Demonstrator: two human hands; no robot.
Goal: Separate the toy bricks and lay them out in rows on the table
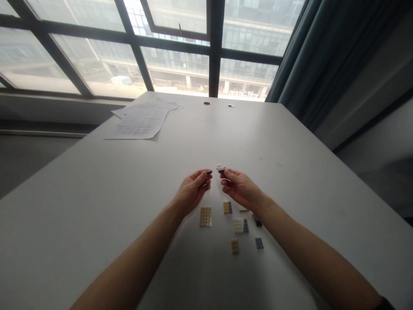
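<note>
My left hand (195, 187) is closed in a pinch on a small dark building brick (209, 172). Across a narrow gap, my right hand (239, 185) pinches another brick piece (221, 170), dark below with a pale studded part (218, 166) at its far side. The two pieces are apart, held above the white table. Nearer to me lie a tan studded plate (205, 216), a tan and grey brick piece (227, 207), a white and grey one (241, 225), a small tan brick (235, 246) and a grey brick (259, 243). My right forearm partly hides a dark brick (258, 221).
Printed paper sheets (138, 122) lie at the far left of the white table (97, 224). Two round cable holes, one of them a dark ring (207, 103), are near its back edge. Behind stands a large window (180, 64); a blue-grey curtain (300, 64) hangs at the right.
</note>
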